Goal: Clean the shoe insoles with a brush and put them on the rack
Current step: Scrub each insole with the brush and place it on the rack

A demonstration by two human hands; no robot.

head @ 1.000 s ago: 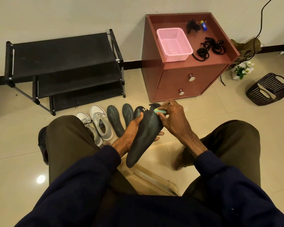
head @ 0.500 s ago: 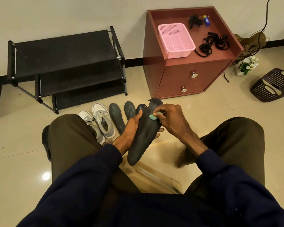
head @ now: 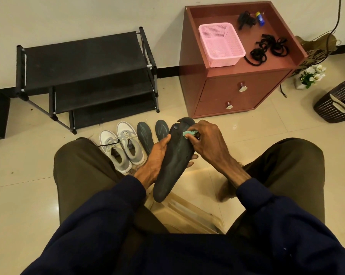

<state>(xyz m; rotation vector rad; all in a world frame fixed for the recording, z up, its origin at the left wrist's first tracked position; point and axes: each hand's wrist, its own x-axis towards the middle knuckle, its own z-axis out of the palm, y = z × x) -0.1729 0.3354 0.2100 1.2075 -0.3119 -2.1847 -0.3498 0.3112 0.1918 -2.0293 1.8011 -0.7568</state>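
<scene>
Black insole [head: 173, 163], gripped by left hand [head: 157, 153], meets brush [head: 189, 133] pinched in right hand [head: 207, 141]; no insole on rack [head: 84, 62] yet.

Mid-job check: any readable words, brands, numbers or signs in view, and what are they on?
No text can be read.
paper bag behind the cabinet: dark print, too blurred to read.
floor insoles: pale markings, no legible letters.
blue and yellow item on the cabinet top: too small to tell.
held insole and brush: no text visible.
</scene>
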